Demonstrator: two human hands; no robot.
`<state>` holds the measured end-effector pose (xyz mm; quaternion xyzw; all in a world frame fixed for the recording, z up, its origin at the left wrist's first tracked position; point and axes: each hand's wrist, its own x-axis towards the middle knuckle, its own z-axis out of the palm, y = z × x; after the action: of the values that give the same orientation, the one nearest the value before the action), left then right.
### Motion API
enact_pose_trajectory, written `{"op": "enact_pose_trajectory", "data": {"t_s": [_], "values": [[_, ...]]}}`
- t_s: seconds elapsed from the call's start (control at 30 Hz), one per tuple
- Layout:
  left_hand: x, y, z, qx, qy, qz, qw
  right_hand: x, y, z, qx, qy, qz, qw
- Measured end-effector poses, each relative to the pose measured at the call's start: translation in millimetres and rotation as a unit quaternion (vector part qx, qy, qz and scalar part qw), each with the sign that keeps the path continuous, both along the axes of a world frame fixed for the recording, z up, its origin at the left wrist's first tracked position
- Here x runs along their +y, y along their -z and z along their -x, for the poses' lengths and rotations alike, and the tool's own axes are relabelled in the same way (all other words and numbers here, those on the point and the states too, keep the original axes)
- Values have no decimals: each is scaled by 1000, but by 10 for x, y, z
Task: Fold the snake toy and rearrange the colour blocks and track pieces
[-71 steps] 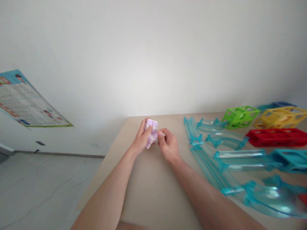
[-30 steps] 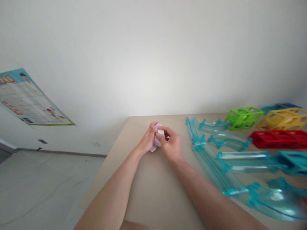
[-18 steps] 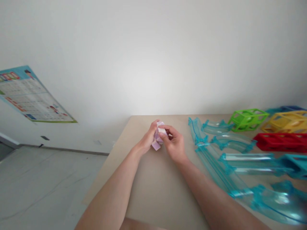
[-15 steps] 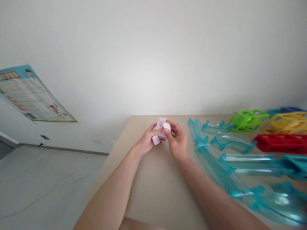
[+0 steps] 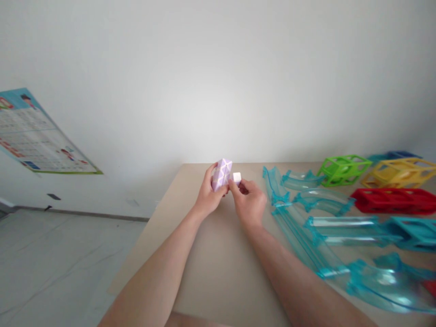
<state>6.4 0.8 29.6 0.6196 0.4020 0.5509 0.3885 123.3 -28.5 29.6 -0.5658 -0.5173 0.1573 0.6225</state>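
A lilac folding puzzle [image 5: 221, 175] with pale lines forming triangles is tilted above the table, and my left hand [image 5: 208, 195] is closed around its left side and lower end. Just right of it, my right hand [image 5: 251, 200] pinches a small white-topped block [image 5: 237, 176], which looks like part of the same puzzle. Fingers hide the spot where block and puzzle would join, so I cannot tell if they connect there. Both hands are close together, nearly touching at the thumbs.
Clear teal track pieces [image 5: 323, 204] spread over the right of the table [image 5: 204, 281]. Behind them stand a green frame block [image 5: 344, 170], a yellow one [image 5: 398, 172] and a long red one [image 5: 391, 201]. A white wall rises behind; a poster [image 5: 44, 136] hangs at left.
The puzzle has turned from a jagged, spread shape to a flatter, oblong face towards me. My right hand has shifted slightly away from the main part. The view has swung a little right.
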Motion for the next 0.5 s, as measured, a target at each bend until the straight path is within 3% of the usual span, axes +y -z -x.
{"op": "enact_pose_trajectory", "data": {"t_s": [0.07, 0.2, 0.5], "values": [[-4, 14, -8, 53, -39, -76, 995, 25, 11, 2, 98, -11, 21, 995], [-19, 32, 18, 139, -80, -179, 971, 123, 74, 27, 304, -79, 66, 947], [-23, 25, 97, 235, -104, -256, 932, 187, 120, 76, 436, -137, 117, 882]]}}
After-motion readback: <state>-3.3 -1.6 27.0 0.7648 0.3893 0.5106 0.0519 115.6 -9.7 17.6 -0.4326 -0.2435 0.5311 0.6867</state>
